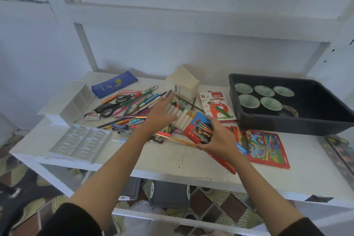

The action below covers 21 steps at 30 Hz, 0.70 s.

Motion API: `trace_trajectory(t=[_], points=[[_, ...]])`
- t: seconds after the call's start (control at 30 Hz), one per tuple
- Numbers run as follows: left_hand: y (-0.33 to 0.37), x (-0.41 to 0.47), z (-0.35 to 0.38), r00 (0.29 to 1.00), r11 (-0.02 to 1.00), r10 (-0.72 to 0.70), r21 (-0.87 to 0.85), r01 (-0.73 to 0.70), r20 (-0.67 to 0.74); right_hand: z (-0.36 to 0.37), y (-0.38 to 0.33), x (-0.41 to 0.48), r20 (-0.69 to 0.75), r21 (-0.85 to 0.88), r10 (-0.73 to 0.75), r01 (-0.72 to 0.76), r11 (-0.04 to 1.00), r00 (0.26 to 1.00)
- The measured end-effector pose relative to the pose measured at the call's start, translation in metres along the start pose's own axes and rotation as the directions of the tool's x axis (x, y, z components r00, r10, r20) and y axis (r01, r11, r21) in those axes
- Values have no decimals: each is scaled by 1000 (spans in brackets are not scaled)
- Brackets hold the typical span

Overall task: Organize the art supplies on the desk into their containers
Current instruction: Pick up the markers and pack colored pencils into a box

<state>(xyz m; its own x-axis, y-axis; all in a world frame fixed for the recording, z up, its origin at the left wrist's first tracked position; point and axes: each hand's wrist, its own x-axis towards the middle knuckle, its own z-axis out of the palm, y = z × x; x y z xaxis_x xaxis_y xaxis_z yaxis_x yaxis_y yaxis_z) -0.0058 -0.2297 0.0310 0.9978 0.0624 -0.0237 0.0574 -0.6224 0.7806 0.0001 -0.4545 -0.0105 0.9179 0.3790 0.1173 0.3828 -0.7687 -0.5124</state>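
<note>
One red marker box (pixel 198 130) sits clasped in the right grip (pixel 216 140); left grip (pixel 162 114), wide, covers markers (pixel 183 116) beside that box.

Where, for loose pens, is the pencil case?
Head view: the pencil case lies back left on the desk, right of the organizer, behind the scissors.

Our left hand (pixel 161 113) covers the left part of the row of white-capped markers (pixel 182 116), and its forearm hides some of the pen heap (pixel 134 119). Our right hand (pixel 216 138), gripping the brush box (pixel 199 130), masks its lower corner. The red carton (pixel 224 161) beneath shows only partly. Right of that hand, the black tray (pixel 314 120) runs off the edge, its wall hiding much of a tape roll (pixel 290 111). Beyond the left fingertips, the label (pixel 177 88) on the cream box (pixel 183 84) is too small to read.
</note>
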Motion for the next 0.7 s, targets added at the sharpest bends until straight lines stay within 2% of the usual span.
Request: trace_trajectory(t=[0.1, 0.2, 0.27, 0.4, 0.47, 0.5, 0.53, 0.6, 0.63, 0.7], points=[[9, 2, -4, 999, 979, 35, 203, -28, -31, 10, -16, 5, -5, 21, -2, 2, 1000, 1000], [15, -1, -1, 997, 992, 80, 99, -80, 3, 24, -36, 10, -28, 104, 31, -28, 994, 999], [15, -6, 7, 994, 985, 109, 132, -111, 21, 30, -49, 14, -65, 142, 63, -54, 988, 996], [6, -15, 15, 983, 946, 100, 319, -47, -152, 40, -67, 20, -109, 177, 61, -41, 983, 992], [-7, -20, 13, 933, 962, 188, 247, -112, -308, 48, -76, 22, -128, 239, 57, -25, 971, 990], [-13, -23, 13, 892, 976, 211, 143, -166, -401, 52, -81, 25, -137, 280, 58, -18, 960, 989], [-21, -27, 13, 856, 981, 172, 6, -194, -488, 57, -88, 28, -136, 326, 52, -5, 945, 989], [-24, -35, 11, 816, 955, 50, -211, -208, -575, 64, -100, 33, -129, 435, 21, 37, 900, 991], [-24, -39, 9, 803, 945, 25, -248, -214, -596, 69, -105, 34, -115, 498, -2, 60, 865, 993], [-26, -47, 0, 761, 947, 76, -192, -257, -644, 80, -112, 33, -62, 622, -73, 95, 777, 995]])
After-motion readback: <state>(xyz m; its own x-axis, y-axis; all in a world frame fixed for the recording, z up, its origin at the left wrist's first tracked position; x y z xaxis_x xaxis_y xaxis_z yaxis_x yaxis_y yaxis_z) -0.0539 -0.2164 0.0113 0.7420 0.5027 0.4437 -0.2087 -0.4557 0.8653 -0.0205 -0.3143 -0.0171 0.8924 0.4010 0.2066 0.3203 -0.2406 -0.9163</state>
